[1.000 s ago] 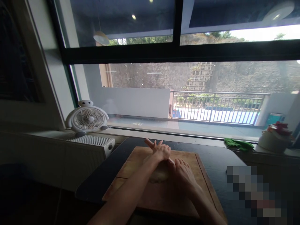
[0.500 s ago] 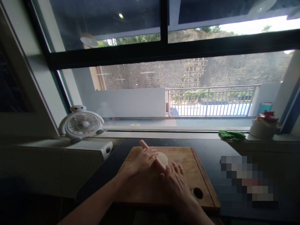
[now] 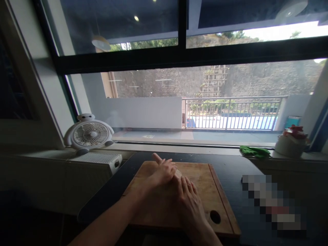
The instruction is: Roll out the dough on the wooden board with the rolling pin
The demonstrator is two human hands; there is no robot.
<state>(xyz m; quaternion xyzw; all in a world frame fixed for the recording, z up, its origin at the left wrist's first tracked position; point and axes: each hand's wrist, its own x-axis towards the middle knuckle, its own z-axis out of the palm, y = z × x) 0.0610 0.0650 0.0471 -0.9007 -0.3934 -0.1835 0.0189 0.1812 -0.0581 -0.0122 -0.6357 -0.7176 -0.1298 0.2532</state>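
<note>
A wooden rolling pin [image 3: 156,158] lies slantwise on a wooden cutting board [image 3: 205,191], its far end showing past my left hand [image 3: 166,171]. That hand rests across the pin, its fingers laid over the wood rather than wrapped round it. My right hand [image 3: 189,196] lies flat over the near part of the pin, fingers stretched forward, and hides that end. Between the hands a small pale patch of dough [image 3: 178,173] shows; most of the flat round is covered by the hands and the pin.
The board lies on a dark table [image 3: 230,167] below a large window. A white fan [image 3: 92,134] stands at the left above a radiator [image 3: 97,159]. Along the sill at the right are a green cloth [image 3: 254,151] and a pale pot [image 3: 290,145]. A blurred-out item [image 3: 274,205] lies on the table's right.
My left hand has slid slightly right and my right hand slightly left, so they are closer together. Less of the dough and pin is visible. The view has shifted a little.
</note>
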